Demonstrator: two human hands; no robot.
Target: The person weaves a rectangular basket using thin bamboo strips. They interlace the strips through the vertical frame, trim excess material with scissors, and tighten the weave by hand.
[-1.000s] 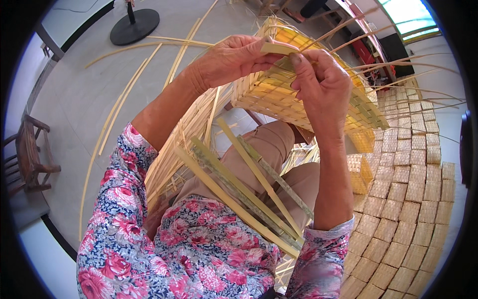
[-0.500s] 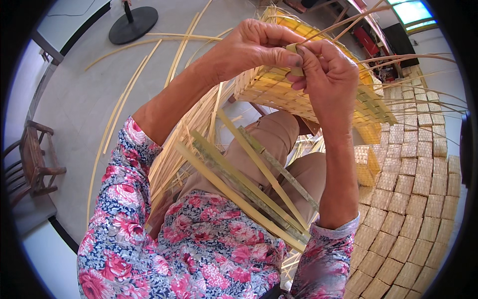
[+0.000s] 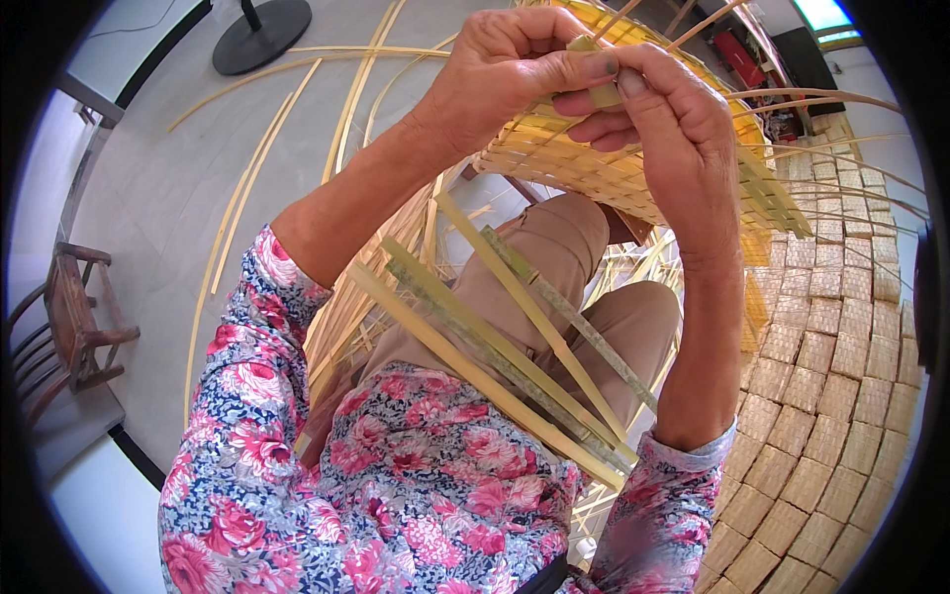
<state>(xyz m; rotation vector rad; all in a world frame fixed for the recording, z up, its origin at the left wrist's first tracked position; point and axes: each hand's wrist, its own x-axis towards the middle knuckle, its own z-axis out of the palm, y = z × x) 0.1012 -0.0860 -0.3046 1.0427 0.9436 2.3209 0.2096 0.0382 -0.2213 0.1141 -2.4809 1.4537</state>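
Observation:
My left hand point(image 3: 505, 74) and my right hand point(image 3: 683, 139) meet at the top, fingers closed round a short, flat, pale green bamboo strip point(image 3: 605, 94); thumbs and fingertips cover part of it. Just behind them is a yellow woven basket point(image 3: 564, 158) with long loose canes point(image 3: 831, 95) standing out from its rim; whether my fingers touch it is unclear. Several split bamboo slats point(image 3: 529, 315), yellow and mottled green, lie slanting across my lap over brown trousers.
Long thin bamboo splints point(image 3: 252, 178) lie on the grey floor, with a heap of them point(image 3: 346, 327) left of my legs. A black round stand base point(image 3: 259, 45) is at upper left, a wooden chair point(image 3: 84, 327) at left. Rows of small woven pieces point(image 3: 816, 436) cover the right side.
Both hands have moved higher in the view and a little right, along with the basket behind. The green strip, earlier stretched sideways between my fingers, now appears bent downward within their grip.

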